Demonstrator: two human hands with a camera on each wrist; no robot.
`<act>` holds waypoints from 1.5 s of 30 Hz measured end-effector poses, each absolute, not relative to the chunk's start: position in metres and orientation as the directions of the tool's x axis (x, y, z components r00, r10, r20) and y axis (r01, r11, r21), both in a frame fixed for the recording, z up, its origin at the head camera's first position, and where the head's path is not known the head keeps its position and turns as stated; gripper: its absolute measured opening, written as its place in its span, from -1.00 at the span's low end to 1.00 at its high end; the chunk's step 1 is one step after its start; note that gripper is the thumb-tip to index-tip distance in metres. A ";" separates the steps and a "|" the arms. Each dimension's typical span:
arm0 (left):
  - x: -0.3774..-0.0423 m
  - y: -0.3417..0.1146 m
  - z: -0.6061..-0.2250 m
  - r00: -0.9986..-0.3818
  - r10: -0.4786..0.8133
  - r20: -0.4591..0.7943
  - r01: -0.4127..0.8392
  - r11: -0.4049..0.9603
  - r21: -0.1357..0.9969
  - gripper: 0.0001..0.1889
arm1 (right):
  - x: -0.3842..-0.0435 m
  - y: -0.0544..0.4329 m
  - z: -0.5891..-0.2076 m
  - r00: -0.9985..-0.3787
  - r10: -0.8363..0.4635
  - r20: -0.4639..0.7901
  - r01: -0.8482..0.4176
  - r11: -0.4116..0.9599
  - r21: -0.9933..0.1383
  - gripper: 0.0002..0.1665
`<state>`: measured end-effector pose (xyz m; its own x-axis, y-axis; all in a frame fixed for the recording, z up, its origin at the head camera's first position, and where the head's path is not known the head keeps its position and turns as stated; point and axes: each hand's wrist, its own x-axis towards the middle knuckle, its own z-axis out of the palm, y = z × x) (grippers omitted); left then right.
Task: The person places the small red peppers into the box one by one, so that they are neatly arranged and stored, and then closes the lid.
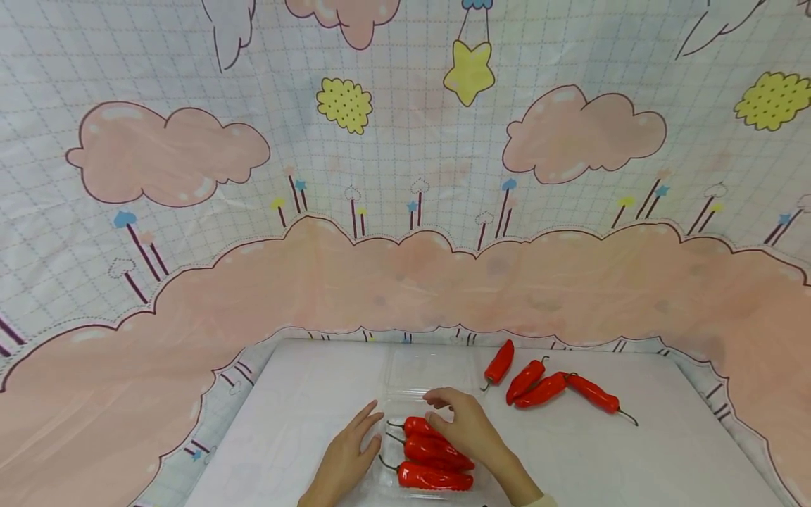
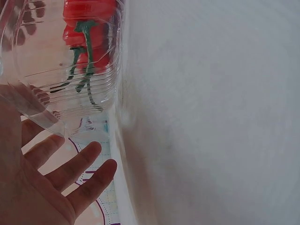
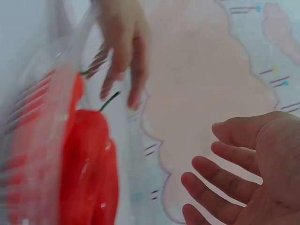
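A clear plastic clamshell box lies on the white table with its lid folded back, away from me. Three red chili peppers show inside: a front one, a middle one and a back one partly covered by my right hand, stems pointing left. My left hand is at the box's left side, fingers spread and holding nothing; whether it touches the wall I cannot tell. Over the back right part of the box is my right hand, fingers loosely bent, with nothing in its grasp.
Several more red peppers lie on the table to the right of the lid: one nearest the lid, a pair touching each other, and a long one farthest right. A cloud-patterned cloth hangs behind the table.
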<state>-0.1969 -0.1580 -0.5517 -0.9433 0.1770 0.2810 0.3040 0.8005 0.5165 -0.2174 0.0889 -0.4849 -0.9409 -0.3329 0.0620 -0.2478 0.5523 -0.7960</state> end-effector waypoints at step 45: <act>-0.195 -0.157 -0.550 -0.939 0.171 0.299 0.311 0.793 0.524 -0.60 | -0.209 0.150 -0.459 -0.975 -0.110 0.194 -0.221 0.580 -0.784 -0.68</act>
